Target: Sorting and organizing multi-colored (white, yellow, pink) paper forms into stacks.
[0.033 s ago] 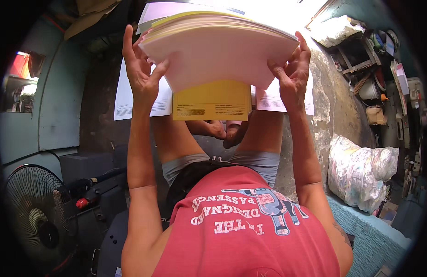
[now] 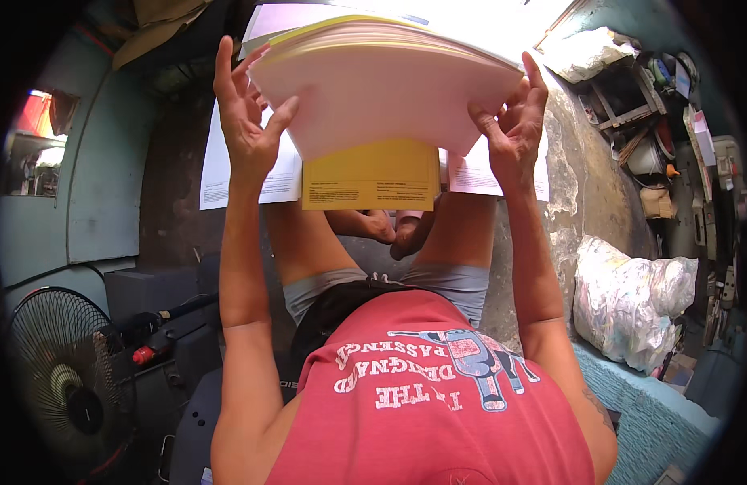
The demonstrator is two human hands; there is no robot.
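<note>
A thick stack of paper sheets [image 2: 389,97], mostly white and pale pink with yellow ones at the back, is held up and bowed between my two hands. My left hand [image 2: 252,121] grips its left end, thumb on the near face, index finger sticking up. At the right end my right hand [image 2: 515,121] does likewise, its thumb pressed on the face and other fingers partly hidden behind. Below the stack lie a pile of yellow printed forms [image 2: 369,174], white printed sheets [image 2: 256,178] on the left and pale printed sheets [image 2: 502,174] on the right, partly covered.
My bare legs [image 2: 462,234] are beneath the sheets. A black fan [image 2: 62,364] stands at lower left near dark equipment [image 2: 159,347]. On the right sit a stuffed clear plastic bag [image 2: 628,303], a blue-green ledge [image 2: 640,412] and cluttered shelves [image 2: 632,97].
My left hand has shifted slightly up and outward, its fingers a little more spread. My right fingertips have risen slightly. The held stack has barely moved.
</note>
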